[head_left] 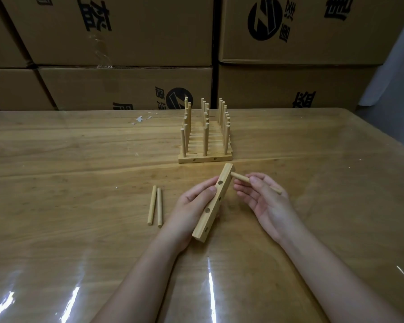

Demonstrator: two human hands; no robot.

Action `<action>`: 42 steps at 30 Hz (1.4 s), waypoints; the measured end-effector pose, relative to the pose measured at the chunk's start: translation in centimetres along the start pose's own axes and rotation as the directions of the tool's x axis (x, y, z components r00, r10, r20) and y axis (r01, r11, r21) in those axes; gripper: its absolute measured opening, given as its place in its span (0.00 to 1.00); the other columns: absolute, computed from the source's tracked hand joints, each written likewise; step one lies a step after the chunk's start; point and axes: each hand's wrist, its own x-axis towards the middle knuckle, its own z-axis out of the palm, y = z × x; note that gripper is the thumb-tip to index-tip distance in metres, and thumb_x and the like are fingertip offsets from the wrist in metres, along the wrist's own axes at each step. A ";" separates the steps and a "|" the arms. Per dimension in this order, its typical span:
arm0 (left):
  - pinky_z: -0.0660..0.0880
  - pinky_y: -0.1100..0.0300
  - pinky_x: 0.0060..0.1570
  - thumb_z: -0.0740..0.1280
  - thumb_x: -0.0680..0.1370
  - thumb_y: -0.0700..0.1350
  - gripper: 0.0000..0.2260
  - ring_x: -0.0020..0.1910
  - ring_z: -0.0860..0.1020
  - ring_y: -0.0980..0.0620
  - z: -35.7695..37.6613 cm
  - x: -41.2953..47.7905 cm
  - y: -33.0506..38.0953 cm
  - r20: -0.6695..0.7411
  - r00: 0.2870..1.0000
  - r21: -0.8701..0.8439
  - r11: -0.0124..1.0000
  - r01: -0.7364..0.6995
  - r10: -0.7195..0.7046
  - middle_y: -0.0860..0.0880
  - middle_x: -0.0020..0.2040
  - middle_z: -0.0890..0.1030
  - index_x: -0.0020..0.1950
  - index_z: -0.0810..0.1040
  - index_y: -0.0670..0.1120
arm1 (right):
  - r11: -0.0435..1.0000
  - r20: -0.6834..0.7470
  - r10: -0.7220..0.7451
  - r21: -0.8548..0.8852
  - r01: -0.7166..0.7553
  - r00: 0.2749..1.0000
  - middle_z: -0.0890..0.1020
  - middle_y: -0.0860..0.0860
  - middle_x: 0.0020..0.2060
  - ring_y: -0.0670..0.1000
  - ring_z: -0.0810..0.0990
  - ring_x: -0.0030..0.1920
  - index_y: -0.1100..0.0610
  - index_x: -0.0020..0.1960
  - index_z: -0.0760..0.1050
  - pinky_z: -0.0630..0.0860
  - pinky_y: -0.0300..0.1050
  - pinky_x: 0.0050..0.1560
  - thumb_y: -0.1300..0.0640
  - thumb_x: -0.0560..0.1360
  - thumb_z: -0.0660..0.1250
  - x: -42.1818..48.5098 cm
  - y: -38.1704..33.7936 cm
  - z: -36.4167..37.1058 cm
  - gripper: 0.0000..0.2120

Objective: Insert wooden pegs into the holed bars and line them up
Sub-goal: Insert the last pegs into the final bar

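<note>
surface (79,241): wood under clear film, glare streaks at the near edge.
left hand (191,206): wrapped round the holed bar (213,203), thumb laid on its top face; the bar is held off the surface, tilted, far end up and to the right.
right hand (261,201): a peg (240,177) is pinched mid-length between thumb and fingertips, tip set against the bar's right face near the far end.
seating: cannot be told whether the tip is already inside the hole.
step judged: first peg of this bar being inserted.
how it is best done: peg kept square to the bar face, pushed straight along its own axis, a slight twist added if it binds; the bar is to be braced by the left hand directly behind the hole.
risk: a slanted push is likely to jam or leave a leaning peg.
spare pegs (152,206): two, lying side by side, left of the hands.
finished bars (205,158): pegged and lined up in a block further back.
cardboard boxes (126,87): stacked behind.
</note>
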 end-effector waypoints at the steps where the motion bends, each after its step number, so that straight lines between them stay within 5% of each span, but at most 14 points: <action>1: 0.78 0.56 0.50 0.67 0.74 0.52 0.11 0.48 0.81 0.53 0.0 0.0 -0.1 0.018 1.000 -0.016 1.000 -0.002 0.003 0.52 0.50 0.85 0.54 0.82 0.62 | 1.000 -0.005 -0.001 0.000 0.001 1.000 0.83 0.62 0.47 0.56 0.83 0.48 0.58 0.46 0.81 0.79 0.41 0.44 0.59 0.70 0.69 0.0 0.0 0.0 0.06; 6: 0.80 0.61 0.35 0.62 0.79 0.46 0.12 0.34 0.82 0.51 0.1 0.2 -0.3 0.087 0.996 -0.060 0.998 -0.025 0.030 0.46 0.37 0.84 0.62 0.76 0.55 | 1.000 -0.010 -0.005 -0.001 0.005 1.000 0.83 0.61 0.45 0.55 0.83 0.47 0.58 0.46 0.82 0.79 0.41 0.44 0.60 0.69 0.69 0.0 -0.1 0.2 0.06; 11: 0.75 0.65 0.30 0.62 0.76 0.53 0.14 0.28 0.77 0.54 -0.1 0.3 -0.6 0.091 0.994 0.009 0.998 -0.057 0.056 0.45 0.29 0.79 0.61 0.76 0.59 | 0.997 -0.020 -0.047 -0.067 0.046 0.999 0.83 0.59 0.44 0.54 0.83 0.46 0.58 0.46 0.82 0.79 0.40 0.43 0.60 0.69 0.69 -0.2 0.0 0.2 0.07; 29: 0.70 0.65 0.25 0.59 0.82 0.43 0.13 0.26 0.73 0.55 -0.3 0.6 -1.2 0.055 0.995 0.109 0.990 -0.093 0.088 0.48 0.29 0.75 0.64 0.76 0.55 | 0.991 -0.043 -0.061 -0.120 0.056 0.997 0.84 0.59 0.41 0.53 0.83 0.43 0.61 0.47 0.79 0.79 0.38 0.41 0.60 0.69 0.69 -0.2 0.2 0.3 0.09; 42: 0.73 0.62 0.30 0.59 0.82 0.46 0.15 0.29 0.75 0.53 -0.1 0.4 -1.4 0.082 0.988 0.187 0.972 -0.144 0.131 0.49 0.30 0.76 0.62 0.74 0.64 | 0.999 -0.025 0.004 -0.032 -0.004 1.000 0.84 0.60 0.44 0.53 0.84 0.45 0.58 0.46 0.82 0.79 0.38 0.42 0.58 0.69 0.70 -0.1 0.0 -0.3 0.07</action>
